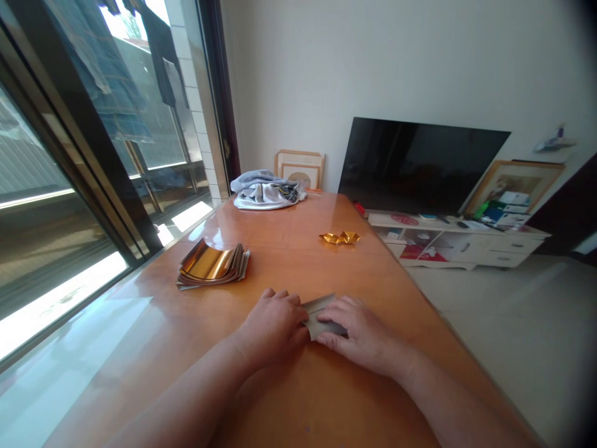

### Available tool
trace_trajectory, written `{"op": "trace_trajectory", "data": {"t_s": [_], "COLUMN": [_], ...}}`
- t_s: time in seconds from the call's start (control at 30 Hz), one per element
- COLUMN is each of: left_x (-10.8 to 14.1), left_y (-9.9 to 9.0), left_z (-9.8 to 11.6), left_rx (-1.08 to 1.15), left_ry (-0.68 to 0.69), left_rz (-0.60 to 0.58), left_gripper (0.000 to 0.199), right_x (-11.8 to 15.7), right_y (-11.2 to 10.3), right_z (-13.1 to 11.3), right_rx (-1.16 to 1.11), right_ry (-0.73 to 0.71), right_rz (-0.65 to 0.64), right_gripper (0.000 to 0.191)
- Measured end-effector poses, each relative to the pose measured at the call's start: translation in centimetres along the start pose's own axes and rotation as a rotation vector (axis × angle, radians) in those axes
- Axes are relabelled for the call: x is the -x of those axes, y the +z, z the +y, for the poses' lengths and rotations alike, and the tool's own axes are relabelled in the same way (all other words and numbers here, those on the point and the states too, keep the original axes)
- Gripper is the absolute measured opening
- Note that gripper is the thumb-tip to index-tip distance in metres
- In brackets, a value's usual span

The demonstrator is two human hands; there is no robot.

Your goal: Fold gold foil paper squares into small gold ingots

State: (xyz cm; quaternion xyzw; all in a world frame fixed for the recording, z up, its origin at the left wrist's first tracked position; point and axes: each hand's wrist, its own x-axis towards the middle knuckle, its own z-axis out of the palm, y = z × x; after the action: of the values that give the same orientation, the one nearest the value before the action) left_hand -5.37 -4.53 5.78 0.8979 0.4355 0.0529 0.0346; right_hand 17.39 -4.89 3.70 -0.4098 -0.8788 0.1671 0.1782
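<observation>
Wooden tabletop [280,274] in view, and the left hand [273,326] and right hand [359,333] work a folded grey sheet [321,317], fingers [291,315] clenched on it, a stack of gold foil sheets [212,264] ahead and left of them.

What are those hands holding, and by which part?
The left hand and right hand hold a folded paper between them, one at each of its opposite ends.

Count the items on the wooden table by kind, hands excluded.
Stack of gold foil sheets: 1
Crumpled gold foil piece: 1
Folded grey sheet, between the left hand and right hand: 1
Cloth bundle: 1
Total: 4
</observation>
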Motion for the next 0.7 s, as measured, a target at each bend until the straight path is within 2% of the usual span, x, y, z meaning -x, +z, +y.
{"op": "trace_trajectory", "data": {"t_s": [0.1, 0.13, 0.2, 0.3, 0.43, 0.53, 0.7], "left_x": [0.1, 0.1, 0.2, 0.3, 0.3, 0.2, -0.1], "left_y": [-0.5, -0.6, -0.8, -0.8, -0.8, -0.9, -0.8], "left_z": [0.2, 0.3, 0.3, 0.2, 0.1, 0.2, 0.5], "left_rx": [0.007, 0.011, 0.017, 0.026, 0.041, 0.059, 0.117], "left_ry": [0.015, 0.016, 0.013, 0.004, -0.021, -0.077, -0.167], "left_rz": [0.0, 0.002, 0.004, 0.005, -0.007, -0.011, 0.036], "left_gripper": [0.027, 0.028, 0.029, 0.027, 0.02, 0.016, 0.033], "right_x": [0.4, 0.6, 0.7, 0.5, 0.3, 0.4, 0.3], "right_y": [-0.3, -0.4, -0.4, -0.4, -0.7, -0.9, -0.5], "right_z": [0.2, 0.4, 0.8, 1.6, 2.0, 2.1, 2.8], "right_rx": [0.003, 0.006, 0.002, -0.041, -0.14, -0.274, -0.423], "right_ry": [0.063, 0.09, 0.129, 0.114, 0.088, 0.14, 0.209], "right_rz": [0.01, 0.026, 0.066, 0.076, 0.056, 0.052, 0.103], "right_gripper": [0.047, 0.046, 0.03, 0.013, 0.013, 0.014, 0.022]}}
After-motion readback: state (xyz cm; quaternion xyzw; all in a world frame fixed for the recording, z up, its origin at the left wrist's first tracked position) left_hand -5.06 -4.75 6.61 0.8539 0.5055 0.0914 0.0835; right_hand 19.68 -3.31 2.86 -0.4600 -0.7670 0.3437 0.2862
